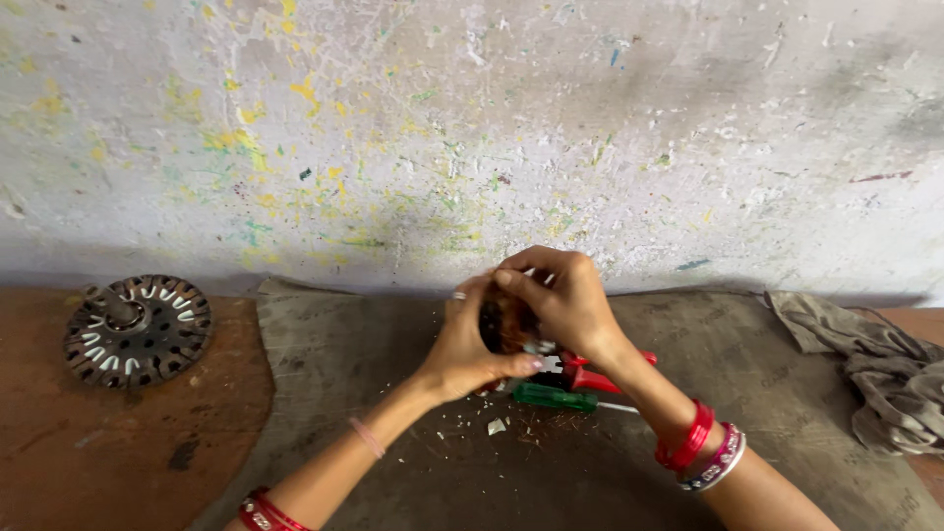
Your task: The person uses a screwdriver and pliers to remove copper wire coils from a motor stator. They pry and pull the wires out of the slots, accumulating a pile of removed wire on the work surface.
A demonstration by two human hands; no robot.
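My left hand [465,344] and my right hand [559,295] are both closed around a small dark round part with copper-coloured wire [503,321], held just above the grey mat [374,393]. The left hand cups it from the left and below; the right hand's fingers grip its top and right side. Most of the part is hidden by my fingers. Under my hands lie a red-handled tool [590,375] and a green-handled screwdriver [553,397]. Small bits of wire and white scraps [497,426] are scattered on the mat below.
A round dark metal slotted disc with a shaft [138,329] sits on the brown surface at the left. A crumpled grey cloth [880,379] lies at the right edge. A paint-flecked wall [472,138] rises right behind the mat.
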